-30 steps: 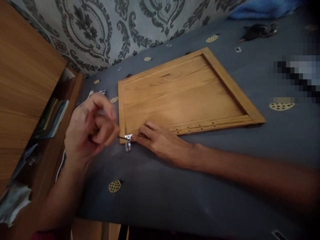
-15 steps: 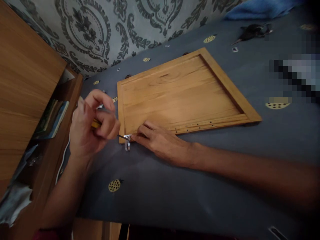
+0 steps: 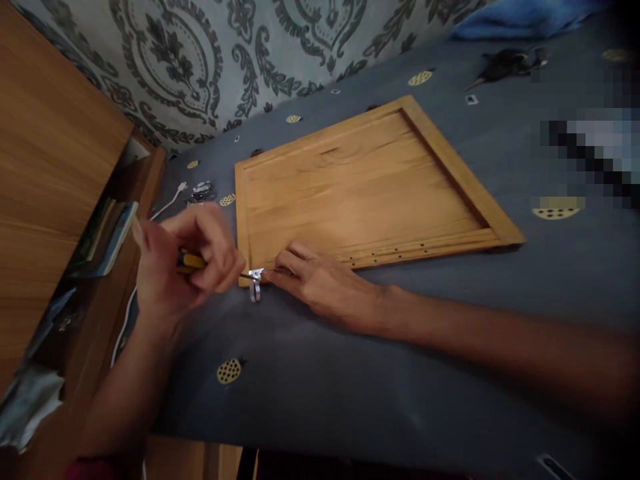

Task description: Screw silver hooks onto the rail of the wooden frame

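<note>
A framed wooden panel (image 3: pixel 350 193), like a cabinet door, lies flat on the dark patterned cloth. At its near left corner sits a small silvery hinge (image 3: pixel 255 283), its curved part hanging over the edge. My left hand (image 3: pixel 187 263) is closed around the yellow-and-black handle of a screwdriver (image 3: pixel 191 261). The screwdriver's thin shaft runs from my fingers to the hinge, and its tip meets the metal plate. My right hand (image 3: pixel 323 283) rests on the near rail with bent fingers, pressing a fingertip against the hinge's right side. The fingers hide part of the rail.
Small dark holes line the near rail (image 3: pixel 397 253). Beyond my left hand lie some metal pieces (image 3: pixel 201 191) and a white cable plug (image 3: pixel 181 188). A wooden shelf unit (image 3: pixel 145 187) with books stands at the left. A black object (image 3: pixel 507 65) and a blue cloth (image 3: pixel 530 20) lie at the far right.
My left hand has turned at the wrist and dropped slightly, showing more of the screwdriver handle and uncovering the metal pieces behind. The right hand and panel stay in place.
</note>
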